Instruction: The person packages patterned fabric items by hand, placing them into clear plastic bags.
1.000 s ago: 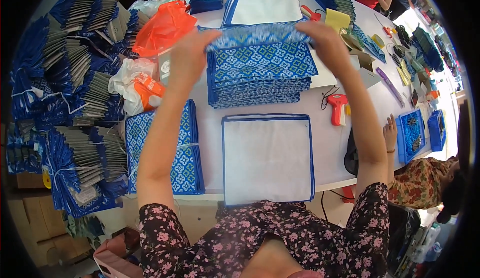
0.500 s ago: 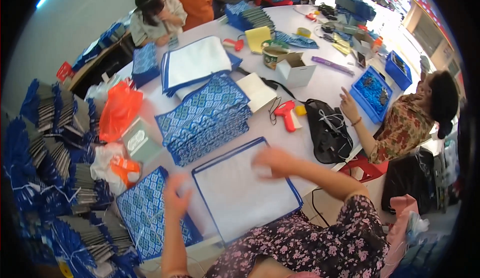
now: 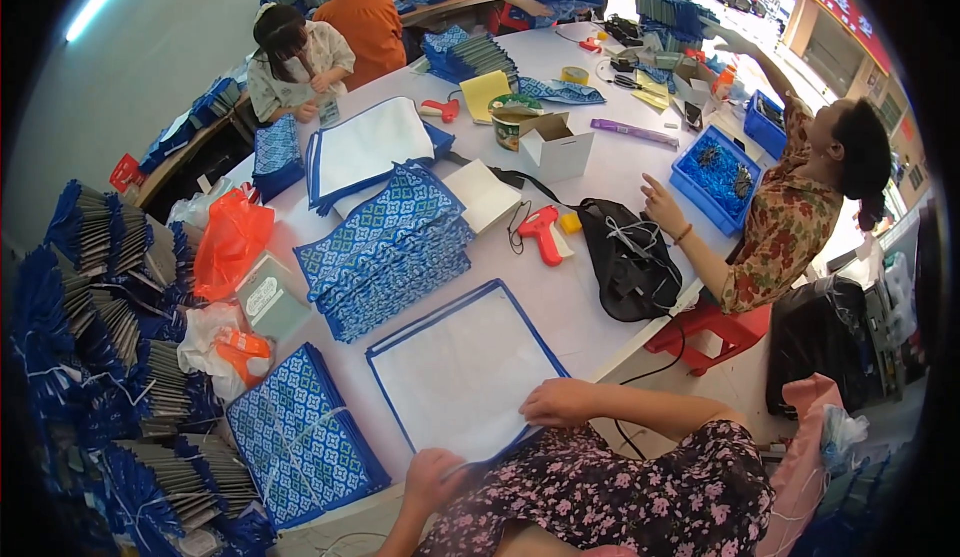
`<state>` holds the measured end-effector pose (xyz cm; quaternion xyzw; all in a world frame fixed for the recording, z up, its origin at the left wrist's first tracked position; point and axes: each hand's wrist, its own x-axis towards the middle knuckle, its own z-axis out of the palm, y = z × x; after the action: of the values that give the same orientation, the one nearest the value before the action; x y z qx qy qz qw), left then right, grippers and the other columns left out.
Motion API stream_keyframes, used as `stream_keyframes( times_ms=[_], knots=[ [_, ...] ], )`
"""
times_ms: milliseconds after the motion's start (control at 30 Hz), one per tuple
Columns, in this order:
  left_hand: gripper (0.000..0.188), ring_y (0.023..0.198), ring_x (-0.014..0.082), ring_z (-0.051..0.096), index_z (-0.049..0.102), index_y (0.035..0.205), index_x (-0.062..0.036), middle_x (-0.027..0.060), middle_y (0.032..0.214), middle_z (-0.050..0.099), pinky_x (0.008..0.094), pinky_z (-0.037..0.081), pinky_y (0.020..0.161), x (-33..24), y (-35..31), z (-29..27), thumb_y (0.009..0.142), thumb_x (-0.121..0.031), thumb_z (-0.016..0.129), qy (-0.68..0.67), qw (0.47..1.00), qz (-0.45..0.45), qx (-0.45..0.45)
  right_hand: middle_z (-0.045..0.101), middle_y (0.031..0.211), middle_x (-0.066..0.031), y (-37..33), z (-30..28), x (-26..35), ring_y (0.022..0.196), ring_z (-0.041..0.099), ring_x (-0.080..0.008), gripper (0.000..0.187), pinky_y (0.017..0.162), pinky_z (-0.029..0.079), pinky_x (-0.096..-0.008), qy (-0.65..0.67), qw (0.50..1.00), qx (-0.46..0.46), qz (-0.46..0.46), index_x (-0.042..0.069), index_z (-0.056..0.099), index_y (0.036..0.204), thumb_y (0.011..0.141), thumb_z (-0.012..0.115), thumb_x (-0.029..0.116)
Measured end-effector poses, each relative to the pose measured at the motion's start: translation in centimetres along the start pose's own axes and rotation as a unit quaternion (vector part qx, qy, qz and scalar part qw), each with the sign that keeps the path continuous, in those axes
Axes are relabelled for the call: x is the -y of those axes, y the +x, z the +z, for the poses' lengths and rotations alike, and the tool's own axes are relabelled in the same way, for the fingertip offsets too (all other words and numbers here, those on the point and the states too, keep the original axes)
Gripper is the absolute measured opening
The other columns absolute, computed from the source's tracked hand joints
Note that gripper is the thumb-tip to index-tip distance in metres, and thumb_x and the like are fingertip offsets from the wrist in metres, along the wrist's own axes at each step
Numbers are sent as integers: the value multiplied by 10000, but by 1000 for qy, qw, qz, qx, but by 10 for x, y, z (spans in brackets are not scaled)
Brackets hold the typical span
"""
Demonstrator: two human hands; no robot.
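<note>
A white fabric panel with blue edging [image 3: 460, 362] lies flat in front of me, seemingly with more layers under it. My left hand [image 3: 433, 480] pinches its near left corner, fingers curled over the edge. At the near right side my right hand [image 3: 558, 403] has its fingers closed on the blue border; the thumb is partly hidden. Left of the panel is a string-tied stack of blue patterned fabric pieces [image 3: 300, 432]. Beyond it stands a fanned pile of the same patterned pieces [image 3: 385, 242].
A red-and-white glue gun [image 3: 543, 234] and a black bag [image 3: 625, 257] sit to the right. A co-worker [image 3: 800, 207] is seated beside blue trays [image 3: 712, 179]. Tied blue bundles [image 3: 110, 327] crowd the left. An open white box [image 3: 553, 152] stands farther back.
Both hands, raised and blurred above the table before, have come down toward me and taken hold of the white panel's near edge. The co-worker at right now stretches an arm across the table.
</note>
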<state>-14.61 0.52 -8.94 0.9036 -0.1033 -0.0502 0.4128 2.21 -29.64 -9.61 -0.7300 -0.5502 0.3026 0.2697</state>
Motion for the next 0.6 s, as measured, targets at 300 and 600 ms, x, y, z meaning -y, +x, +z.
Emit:
stream_keyframes(
  times_ms=[300,600],
  knots=[
    [186,935,314,605,711,966,-91,95,967,665,411,467,856,26,154,-30,785,-129,699,-49,999,-17,-14,651,878,-176,29,-105,-107,825,614,-395,201,721,483,-480,-15,997,-37,72,43,609,985,955,554,234],
    [146,913,286,671,724,934,-99,87,937,717,368,527,830,22,413,-65,801,-115,665,-62,996,-31,-47,633,857,-169,33,-328,-237,804,614,-405,266,731,485,-498,-28,994,-57,88,81,562,921,944,519,342]
  ],
)
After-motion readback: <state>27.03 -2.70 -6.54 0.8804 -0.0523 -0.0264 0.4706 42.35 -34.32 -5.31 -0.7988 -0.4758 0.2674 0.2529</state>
